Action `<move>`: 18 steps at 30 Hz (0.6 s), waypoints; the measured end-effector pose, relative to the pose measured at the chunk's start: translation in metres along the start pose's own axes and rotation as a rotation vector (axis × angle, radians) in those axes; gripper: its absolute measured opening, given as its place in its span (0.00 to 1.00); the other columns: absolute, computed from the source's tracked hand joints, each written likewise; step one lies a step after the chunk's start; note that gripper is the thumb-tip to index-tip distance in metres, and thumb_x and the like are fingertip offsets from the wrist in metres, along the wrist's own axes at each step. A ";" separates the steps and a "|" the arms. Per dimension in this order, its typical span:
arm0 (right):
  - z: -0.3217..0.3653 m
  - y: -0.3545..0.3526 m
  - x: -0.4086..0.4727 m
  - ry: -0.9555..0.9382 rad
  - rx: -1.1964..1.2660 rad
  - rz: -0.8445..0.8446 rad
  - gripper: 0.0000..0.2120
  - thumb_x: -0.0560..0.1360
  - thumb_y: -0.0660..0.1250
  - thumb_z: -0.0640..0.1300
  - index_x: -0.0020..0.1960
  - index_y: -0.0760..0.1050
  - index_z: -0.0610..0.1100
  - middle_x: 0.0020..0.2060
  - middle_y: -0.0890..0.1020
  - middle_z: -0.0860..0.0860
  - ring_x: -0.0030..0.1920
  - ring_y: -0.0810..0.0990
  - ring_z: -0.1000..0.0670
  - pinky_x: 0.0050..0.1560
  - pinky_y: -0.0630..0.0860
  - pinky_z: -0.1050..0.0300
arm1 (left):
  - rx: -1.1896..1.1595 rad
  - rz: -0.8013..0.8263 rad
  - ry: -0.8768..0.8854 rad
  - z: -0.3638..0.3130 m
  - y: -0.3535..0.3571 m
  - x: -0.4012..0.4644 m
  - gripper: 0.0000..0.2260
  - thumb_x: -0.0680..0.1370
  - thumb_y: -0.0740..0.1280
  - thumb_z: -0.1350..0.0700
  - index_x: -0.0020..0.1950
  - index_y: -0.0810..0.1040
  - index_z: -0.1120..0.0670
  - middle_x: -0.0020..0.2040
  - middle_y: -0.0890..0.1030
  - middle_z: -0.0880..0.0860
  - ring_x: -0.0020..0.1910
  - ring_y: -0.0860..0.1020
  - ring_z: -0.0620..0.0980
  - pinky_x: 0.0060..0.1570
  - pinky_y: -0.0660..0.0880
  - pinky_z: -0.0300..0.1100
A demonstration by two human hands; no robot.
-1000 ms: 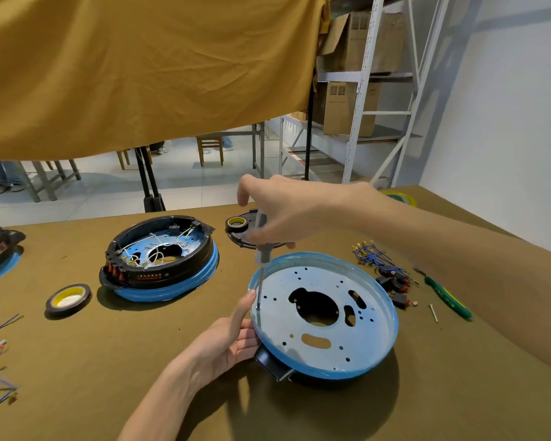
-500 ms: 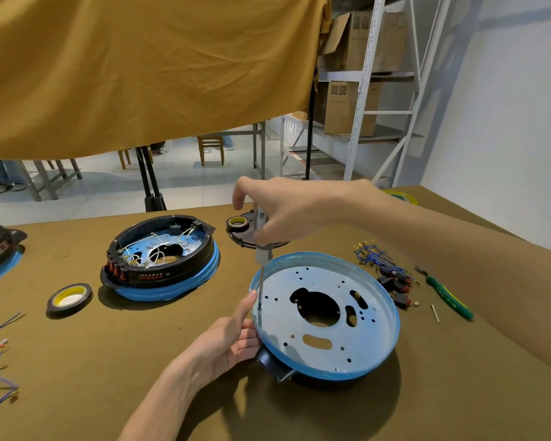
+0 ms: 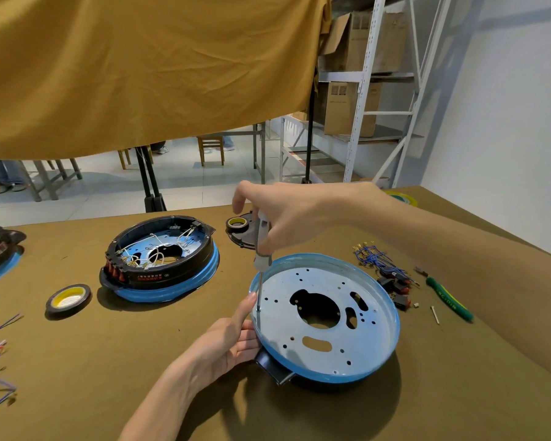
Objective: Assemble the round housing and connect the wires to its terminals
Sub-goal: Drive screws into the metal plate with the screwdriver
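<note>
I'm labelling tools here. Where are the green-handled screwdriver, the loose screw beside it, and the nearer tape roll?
green-handled screwdriver [image 3: 449,299]: head view, middle of its handle.
loose screw [image 3: 435,314]: head view, its shaft.
tape roll [image 3: 68,298]: head view, yellow inner ring.

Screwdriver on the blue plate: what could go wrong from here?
1. The screwdriver tip sits close to the left hand thumb at the plate edge; a slip could jab it.
2. The left hand only steadies the plate's rim, so downward force might tip or slide it.
3. The loose screw and wires lie under the right hand's forearm, which might sweep them.
</note>
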State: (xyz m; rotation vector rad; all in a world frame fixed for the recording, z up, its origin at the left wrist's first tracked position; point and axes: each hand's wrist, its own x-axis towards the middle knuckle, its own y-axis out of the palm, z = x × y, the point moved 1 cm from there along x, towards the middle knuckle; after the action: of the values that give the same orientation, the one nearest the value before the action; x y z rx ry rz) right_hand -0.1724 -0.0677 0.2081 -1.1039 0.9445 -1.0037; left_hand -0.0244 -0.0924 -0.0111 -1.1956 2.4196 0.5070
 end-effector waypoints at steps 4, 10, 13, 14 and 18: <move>0.001 0.006 0.004 0.006 -0.215 -0.179 0.22 0.81 0.65 0.59 0.65 0.65 0.45 0.41 0.81 0.50 0.36 0.79 0.51 0.35 0.75 0.53 | -0.026 -0.006 0.004 0.000 0.001 -0.002 0.36 0.74 0.66 0.32 0.64 0.78 0.62 0.54 0.86 0.61 0.54 0.86 0.56 0.45 0.81 0.41; -0.003 0.005 0.002 0.028 -0.122 -0.096 0.19 0.81 0.67 0.55 0.64 0.65 0.47 0.44 0.82 0.49 0.30 0.82 0.52 0.32 0.78 0.54 | -0.040 -0.032 -0.003 0.000 0.001 -0.003 0.38 0.70 0.67 0.31 0.63 0.79 0.63 0.55 0.86 0.62 0.59 0.84 0.60 0.52 0.81 0.45; 0.000 0.007 0.003 0.000 -0.146 -0.115 0.23 0.79 0.68 0.57 0.66 0.64 0.47 0.41 0.79 0.51 0.36 0.81 0.50 0.33 0.74 0.55 | -0.043 -0.027 -0.007 -0.001 0.003 -0.002 0.36 0.72 0.67 0.31 0.63 0.79 0.62 0.54 0.87 0.61 0.56 0.85 0.58 0.47 0.81 0.43; 0.001 0.006 0.003 -0.009 -0.087 -0.058 0.25 0.78 0.70 0.53 0.68 0.62 0.48 0.42 0.79 0.51 0.37 0.80 0.51 0.34 0.75 0.54 | -0.047 -0.030 -0.011 -0.001 0.003 -0.002 0.36 0.73 0.66 0.32 0.63 0.79 0.63 0.54 0.87 0.61 0.54 0.85 0.56 0.44 0.82 0.42; 0.003 0.010 0.007 -0.007 -0.178 -0.148 0.17 0.81 0.65 0.56 0.61 0.65 0.45 0.40 0.83 0.50 0.32 0.83 0.49 0.30 0.76 0.53 | -0.038 -0.033 0.002 0.000 0.002 -0.003 0.35 0.74 0.65 0.32 0.62 0.80 0.63 0.53 0.87 0.61 0.53 0.85 0.55 0.43 0.80 0.41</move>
State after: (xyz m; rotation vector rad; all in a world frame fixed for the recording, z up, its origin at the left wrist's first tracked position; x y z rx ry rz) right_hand -0.1665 -0.0728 0.1984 -1.3406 0.9715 -1.0496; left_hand -0.0248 -0.0891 -0.0093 -1.2499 2.3974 0.5442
